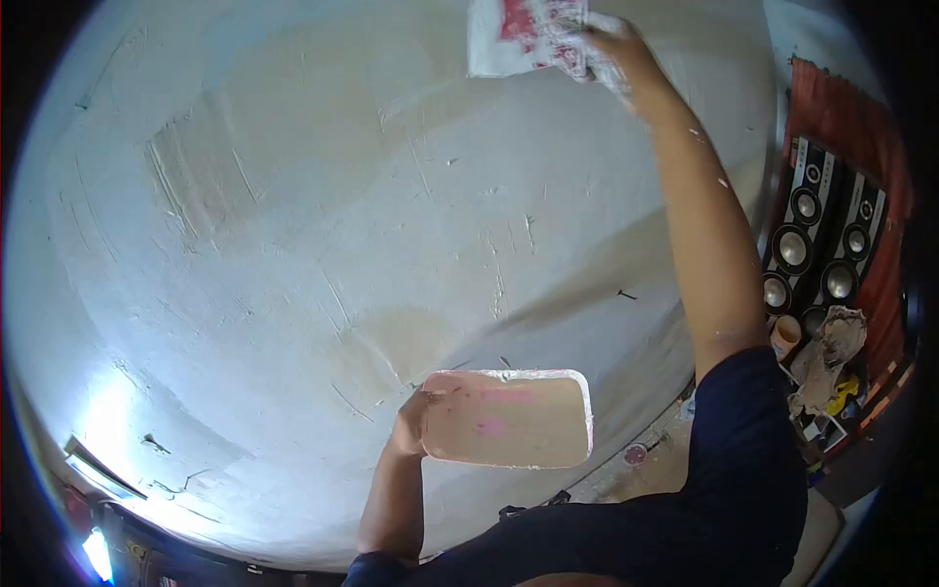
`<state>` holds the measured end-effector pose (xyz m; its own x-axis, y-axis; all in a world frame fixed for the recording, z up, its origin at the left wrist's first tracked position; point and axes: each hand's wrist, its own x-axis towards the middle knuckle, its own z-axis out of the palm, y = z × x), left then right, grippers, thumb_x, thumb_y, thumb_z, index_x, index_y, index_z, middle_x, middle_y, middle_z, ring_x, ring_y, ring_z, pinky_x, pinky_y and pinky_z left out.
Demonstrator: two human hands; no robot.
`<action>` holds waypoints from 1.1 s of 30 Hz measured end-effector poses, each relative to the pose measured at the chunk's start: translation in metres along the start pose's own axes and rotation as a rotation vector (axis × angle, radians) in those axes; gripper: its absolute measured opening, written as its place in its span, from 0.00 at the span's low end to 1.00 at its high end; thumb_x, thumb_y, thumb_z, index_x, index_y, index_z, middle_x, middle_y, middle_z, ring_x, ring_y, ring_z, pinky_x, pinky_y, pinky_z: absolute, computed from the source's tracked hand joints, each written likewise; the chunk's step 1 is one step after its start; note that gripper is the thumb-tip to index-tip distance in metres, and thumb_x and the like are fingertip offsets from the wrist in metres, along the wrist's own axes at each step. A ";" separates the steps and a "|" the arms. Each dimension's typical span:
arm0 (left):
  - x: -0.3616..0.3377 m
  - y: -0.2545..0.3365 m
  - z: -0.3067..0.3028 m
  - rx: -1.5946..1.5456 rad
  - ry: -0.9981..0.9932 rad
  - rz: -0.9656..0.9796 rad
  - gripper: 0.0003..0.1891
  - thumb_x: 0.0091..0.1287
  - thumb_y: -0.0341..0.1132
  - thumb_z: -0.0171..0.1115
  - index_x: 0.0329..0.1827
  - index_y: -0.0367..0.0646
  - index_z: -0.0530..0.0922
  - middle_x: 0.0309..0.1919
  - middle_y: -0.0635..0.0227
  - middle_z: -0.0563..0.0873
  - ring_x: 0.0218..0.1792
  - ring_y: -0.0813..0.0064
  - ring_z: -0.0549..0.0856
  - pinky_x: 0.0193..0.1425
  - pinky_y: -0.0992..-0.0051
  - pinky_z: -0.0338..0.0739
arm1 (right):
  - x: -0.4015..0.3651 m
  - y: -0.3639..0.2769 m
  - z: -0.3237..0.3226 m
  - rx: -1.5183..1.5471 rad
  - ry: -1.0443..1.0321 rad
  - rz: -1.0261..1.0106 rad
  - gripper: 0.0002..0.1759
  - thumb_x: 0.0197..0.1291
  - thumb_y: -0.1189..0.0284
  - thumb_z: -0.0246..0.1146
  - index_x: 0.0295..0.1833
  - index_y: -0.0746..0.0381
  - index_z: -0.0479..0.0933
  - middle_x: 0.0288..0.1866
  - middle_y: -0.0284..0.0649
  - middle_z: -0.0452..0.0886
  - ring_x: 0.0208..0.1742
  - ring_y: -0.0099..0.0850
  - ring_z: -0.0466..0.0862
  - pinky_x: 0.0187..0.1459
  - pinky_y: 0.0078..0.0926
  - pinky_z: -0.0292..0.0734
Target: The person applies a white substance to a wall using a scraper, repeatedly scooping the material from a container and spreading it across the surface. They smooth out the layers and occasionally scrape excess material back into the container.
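Observation:
My right hand (611, 61), coated with white paste, reaches up and grips a flat, rectangular red putty spreader (518, 29) smeared with white. The spreader lies at or very near the pale wall (323, 196), and the frame's top edge cuts it off. Lower down, my left hand (413, 423) holds a shallow pinkish tray (518, 426) by its left side. White paste lines the tray's rim, and pink marks show on its face. Part of the left hand's fingers is hidden by the tray.
Scratches and patches mark the wall, and a nail-like piece (627, 294) sticks out. At right stand speakers (792, 245) before a red curtain (851, 117), with a cup (784, 336) and clutter below. A bright lamp (98, 555) shines at lower left.

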<state>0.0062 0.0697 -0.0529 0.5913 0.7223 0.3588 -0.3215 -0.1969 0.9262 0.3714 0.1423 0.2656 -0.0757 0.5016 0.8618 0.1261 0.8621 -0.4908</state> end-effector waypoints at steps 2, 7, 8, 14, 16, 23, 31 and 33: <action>0.004 0.004 0.002 0.249 -0.019 0.128 0.25 0.65 0.43 0.41 0.59 0.34 0.67 0.54 0.57 0.76 0.53 0.65 0.76 0.57 0.66 0.70 | 0.013 0.010 0.002 -0.347 0.112 0.097 0.18 0.55 0.64 0.60 0.47 0.66 0.77 0.32 0.31 0.77 0.30 0.21 0.74 0.34 0.22 0.68; 0.006 0.006 0.006 -0.172 -0.035 0.035 0.24 0.63 0.40 0.42 0.59 0.33 0.67 0.54 0.57 0.76 0.54 0.64 0.76 0.58 0.65 0.70 | 0.005 0.045 -0.101 -0.261 0.367 0.224 0.16 0.55 0.70 0.60 0.47 0.67 0.77 0.36 0.37 0.82 0.33 0.24 0.80 0.37 0.22 0.73; 0.005 0.008 0.011 -0.014 0.087 0.056 0.30 0.66 0.49 0.42 0.51 0.24 0.73 0.51 0.53 0.78 0.50 0.62 0.79 0.54 0.64 0.74 | -0.002 0.046 -0.123 -0.268 0.408 0.185 0.16 0.55 0.69 0.59 0.45 0.69 0.78 0.33 0.36 0.81 0.31 0.24 0.79 0.35 0.23 0.74; 0.007 0.007 0.009 -0.170 -0.070 0.040 0.26 0.64 0.43 0.41 0.60 0.34 0.65 0.55 0.57 0.74 0.55 0.64 0.75 0.59 0.64 0.69 | -0.021 -0.041 -0.055 -0.822 0.500 -0.082 0.14 0.51 0.67 0.60 0.39 0.66 0.79 0.28 0.42 0.81 0.27 0.33 0.80 0.34 0.29 0.75; 0.006 0.001 0.006 -0.139 -0.055 0.046 0.27 0.64 0.43 0.42 0.61 0.34 0.65 0.56 0.57 0.74 0.55 0.64 0.75 0.59 0.65 0.69 | -0.027 -0.069 0.003 -1.256 0.579 -0.304 0.14 0.48 0.65 0.61 0.35 0.64 0.78 0.27 0.48 0.80 0.28 0.44 0.80 0.35 0.33 0.75; 0.008 -0.002 -0.001 -0.068 -0.095 0.084 0.29 0.64 0.46 0.44 0.61 0.32 0.64 0.56 0.55 0.73 0.55 0.64 0.75 0.58 0.65 0.70 | -0.003 -0.030 0.073 -1.456 0.358 -0.361 0.10 0.48 0.67 0.59 0.26 0.64 0.78 0.26 0.49 0.79 0.29 0.48 0.80 0.34 0.42 0.76; 0.000 -0.002 0.009 -0.208 0.012 -0.021 0.28 0.64 0.45 0.44 0.60 0.32 0.65 0.56 0.55 0.73 0.55 0.64 0.75 0.58 0.65 0.70 | -0.029 -0.033 0.125 -1.332 0.108 -0.376 0.08 0.46 0.72 0.60 0.23 0.66 0.77 0.23 0.49 0.78 0.27 0.47 0.80 0.31 0.43 0.76; 0.002 0.002 0.010 -0.143 -0.007 0.009 0.27 0.64 0.45 0.44 0.60 0.33 0.65 0.56 0.55 0.73 0.55 0.64 0.75 0.58 0.64 0.70 | -0.036 -0.041 0.117 -1.300 0.190 -0.458 0.07 0.45 0.72 0.60 0.22 0.66 0.76 0.21 0.48 0.77 0.26 0.48 0.79 0.30 0.42 0.76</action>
<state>0.0142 0.0636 -0.0491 0.5929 0.7163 0.3679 -0.4283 -0.1064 0.8973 0.2537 0.0967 0.2395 -0.2388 0.0886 0.9670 0.9538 0.2084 0.2165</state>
